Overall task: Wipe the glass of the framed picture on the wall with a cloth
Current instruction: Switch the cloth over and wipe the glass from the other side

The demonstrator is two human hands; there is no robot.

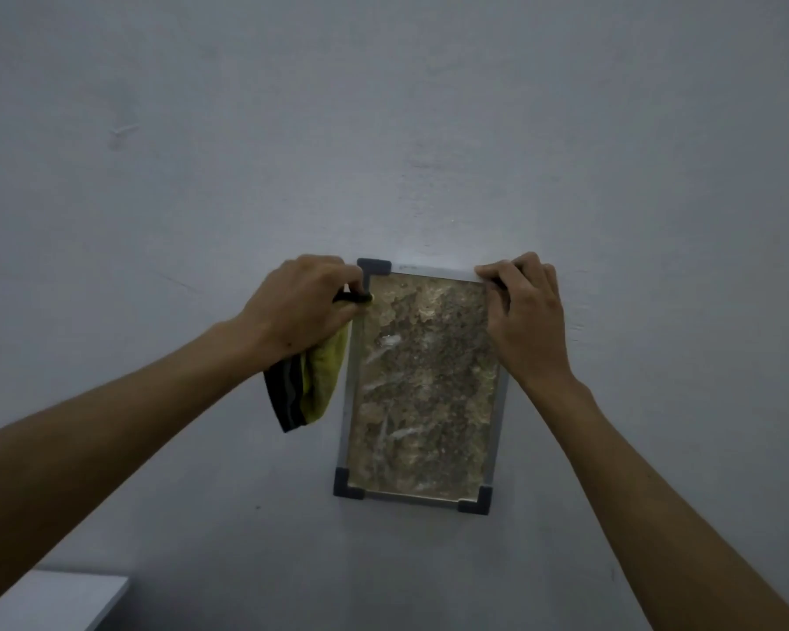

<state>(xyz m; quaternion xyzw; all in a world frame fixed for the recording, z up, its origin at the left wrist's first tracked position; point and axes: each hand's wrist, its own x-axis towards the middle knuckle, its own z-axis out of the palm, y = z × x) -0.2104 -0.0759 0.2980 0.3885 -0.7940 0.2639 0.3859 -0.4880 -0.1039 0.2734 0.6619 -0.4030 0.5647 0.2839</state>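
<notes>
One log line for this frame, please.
left hand: holds cloth at frame top-left | right hand: grips top-right corner | glass: smeared

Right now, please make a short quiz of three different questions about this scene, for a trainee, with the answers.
1. True or false: the cloth lies spread flat over the middle of the glass.
2. Which hand holds the cloth? A) left B) right C) neither
3. Fill in: the right hand grips the frame at its top ____ corner.

Key:
1. False: it hangs bunched from the left hand, beside the frame's left edge.
2. A.
3. Right; its fingers curl over that corner.
</notes>
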